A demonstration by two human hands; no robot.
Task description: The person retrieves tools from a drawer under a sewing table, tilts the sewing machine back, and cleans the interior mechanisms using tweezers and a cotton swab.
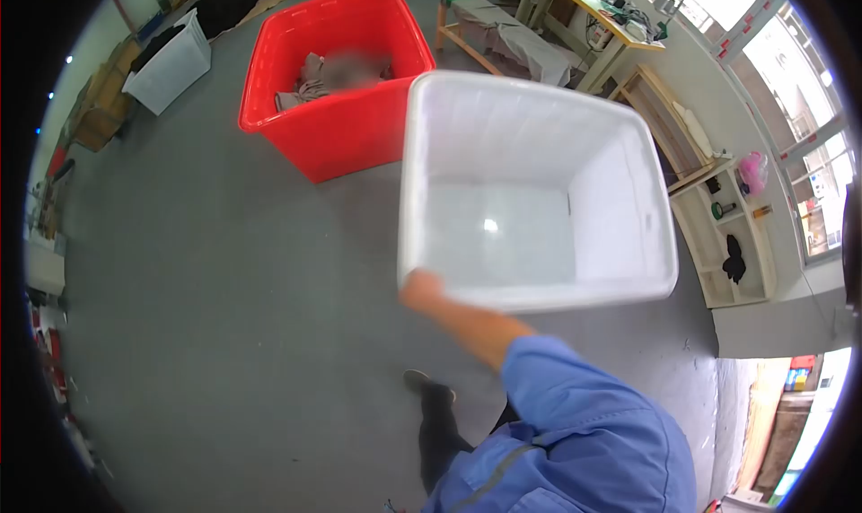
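A white plastic bin (620,199) is tilted with its open top turned toward me. Its smooth inner walls and bottom show, with a bright light reflection on the bottom. My right hand (422,289), at the end of a blue sleeve, is closed round the rim at the bin's near left corner. The hand is slightly blurred and its fingertips are hidden by the rim. My left hand is out of sight. Just beyond the bin's left side stands a large red plastic bin (350,136) with greyish cloth (310,82) inside.
Grey floor (224,333) extends to the left. Another white bin (175,64) with dark cloth stands at the far left, near cardboard boxes (103,100). A covered bench (507,37) and worktable (602,10) are at the back. Wooden shelving (718,235) lines the right wall under windows.
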